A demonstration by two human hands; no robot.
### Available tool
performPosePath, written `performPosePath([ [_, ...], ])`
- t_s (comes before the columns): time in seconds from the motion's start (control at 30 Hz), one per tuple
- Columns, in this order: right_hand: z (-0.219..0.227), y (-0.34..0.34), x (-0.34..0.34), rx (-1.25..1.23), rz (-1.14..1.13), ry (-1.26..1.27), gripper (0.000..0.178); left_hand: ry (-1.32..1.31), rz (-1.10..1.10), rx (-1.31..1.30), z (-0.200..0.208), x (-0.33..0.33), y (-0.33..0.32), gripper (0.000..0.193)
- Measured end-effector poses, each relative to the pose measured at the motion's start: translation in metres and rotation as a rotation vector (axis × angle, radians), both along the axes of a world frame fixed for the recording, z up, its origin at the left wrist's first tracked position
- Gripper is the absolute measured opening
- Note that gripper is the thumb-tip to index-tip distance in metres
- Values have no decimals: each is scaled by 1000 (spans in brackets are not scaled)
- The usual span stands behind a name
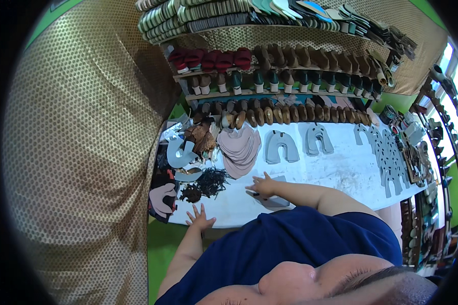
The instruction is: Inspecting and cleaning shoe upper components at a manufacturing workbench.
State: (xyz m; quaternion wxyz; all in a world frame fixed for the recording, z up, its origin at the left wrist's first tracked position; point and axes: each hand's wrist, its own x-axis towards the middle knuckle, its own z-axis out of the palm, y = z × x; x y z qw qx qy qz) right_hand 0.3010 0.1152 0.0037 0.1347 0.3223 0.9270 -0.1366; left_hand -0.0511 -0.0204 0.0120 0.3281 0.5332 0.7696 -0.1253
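Note:
My left hand (200,219) is at the front edge of the table, fingers spread and holding nothing. To its right and farther in, my right hand (263,186) reaches over the table with its fingers apart. Below that hand lies a flat grey piece (277,202), partly hidden by my wrist; a small dark thing by the palm is too unclear to name. Beyond my left hand are a tangle of thin black strips (213,182) and a small dark brown heap (191,193). A fanned stack of pale pink cut pieces (239,151) lies past my right hand.
Grey U-shaped pieces (281,147) lie in stacks on the white tabletop (336,173), with more cutouts (389,157) at the right. Racks of shoe parts (285,114) and striped rolls (216,18) stand behind. A patterned curtain (86,152) hangs at the left.

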Motion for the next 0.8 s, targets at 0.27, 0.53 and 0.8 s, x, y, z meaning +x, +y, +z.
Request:
performPosePath([
  [0.27, 3, -7, 1, -36, -101, 77, 12, -43, -63, -85, -1, -8, 6, 121],
  [0.53, 54, -17, 54, -47, -354, 328, 12, -68, -86, -48, 4, -7, 5, 122],
  [0.8, 116, -34, 134, 167, -701, 641, 15, -100, -116, -7, 5, -9, 2, 122],
])
